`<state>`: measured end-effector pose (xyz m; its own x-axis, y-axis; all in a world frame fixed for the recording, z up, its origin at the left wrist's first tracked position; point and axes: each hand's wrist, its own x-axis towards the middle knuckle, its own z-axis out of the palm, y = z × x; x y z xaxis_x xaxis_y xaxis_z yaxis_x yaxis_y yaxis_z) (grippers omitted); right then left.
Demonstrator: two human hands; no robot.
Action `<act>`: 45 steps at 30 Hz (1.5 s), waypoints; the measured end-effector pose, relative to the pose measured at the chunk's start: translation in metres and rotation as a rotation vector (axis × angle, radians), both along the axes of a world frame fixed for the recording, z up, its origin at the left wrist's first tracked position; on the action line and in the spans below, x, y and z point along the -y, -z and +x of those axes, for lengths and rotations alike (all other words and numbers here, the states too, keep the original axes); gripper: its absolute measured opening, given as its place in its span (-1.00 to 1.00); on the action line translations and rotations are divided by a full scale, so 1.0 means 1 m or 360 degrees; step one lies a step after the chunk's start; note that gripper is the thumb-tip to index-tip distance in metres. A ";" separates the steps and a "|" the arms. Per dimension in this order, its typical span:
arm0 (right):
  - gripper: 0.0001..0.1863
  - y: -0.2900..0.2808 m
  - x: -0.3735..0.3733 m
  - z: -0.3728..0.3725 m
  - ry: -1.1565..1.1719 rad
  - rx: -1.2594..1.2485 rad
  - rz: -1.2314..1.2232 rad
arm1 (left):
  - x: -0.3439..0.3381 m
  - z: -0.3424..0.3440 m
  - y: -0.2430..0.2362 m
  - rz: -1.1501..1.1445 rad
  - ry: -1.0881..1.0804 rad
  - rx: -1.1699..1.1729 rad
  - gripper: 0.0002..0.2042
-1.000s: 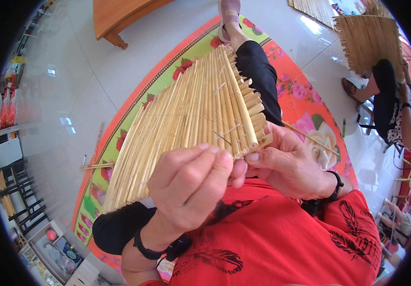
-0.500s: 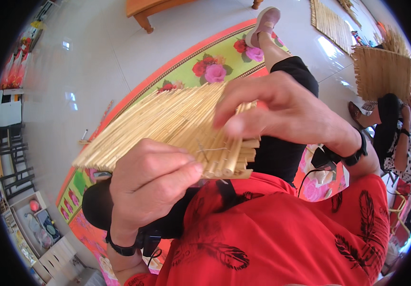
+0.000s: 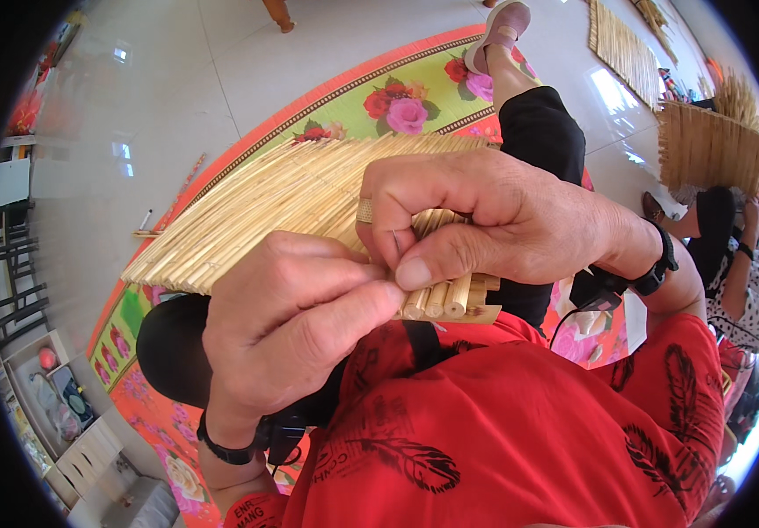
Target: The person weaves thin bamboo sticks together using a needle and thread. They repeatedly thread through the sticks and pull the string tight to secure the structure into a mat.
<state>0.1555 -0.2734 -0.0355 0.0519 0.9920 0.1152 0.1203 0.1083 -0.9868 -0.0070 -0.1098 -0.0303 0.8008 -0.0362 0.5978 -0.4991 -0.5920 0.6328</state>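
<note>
Yellow stalks [image 3: 261,202], lengthwise toward upper right

The person's left hand [image 3: 287,321] and right hand [image 3: 503,211] hide part of the flat, pale-yellow reed mat [image 3: 256,198]; a thin, dark sliver [image 3: 397,239] by the right fingers is too small to identify. The upper edge crops a brown wooden leg [image 3: 279,14].

The straw-yellow reed mat [image 3: 256,198] slants across black trousers [image 3: 168,352], stalks side by side, round cut ends showing at one corner; a thin dark sliver [image 3: 396,239], perhaps a needle, shows over it.
</note>
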 end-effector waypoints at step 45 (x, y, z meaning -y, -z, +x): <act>-0.85 0.005 0.019 0.030 -0.0115 0.0469 0.0553 | -0.003 -0.013 0.010 0.0229 0.0178 -0.0135 -0.74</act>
<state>0.1851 -0.2925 -0.0408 -0.1007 0.8917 0.4413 0.3702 0.4453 -0.8153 -0.0199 -0.1071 -0.0406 0.8344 -0.2077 0.5106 -0.5152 -0.6233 0.5883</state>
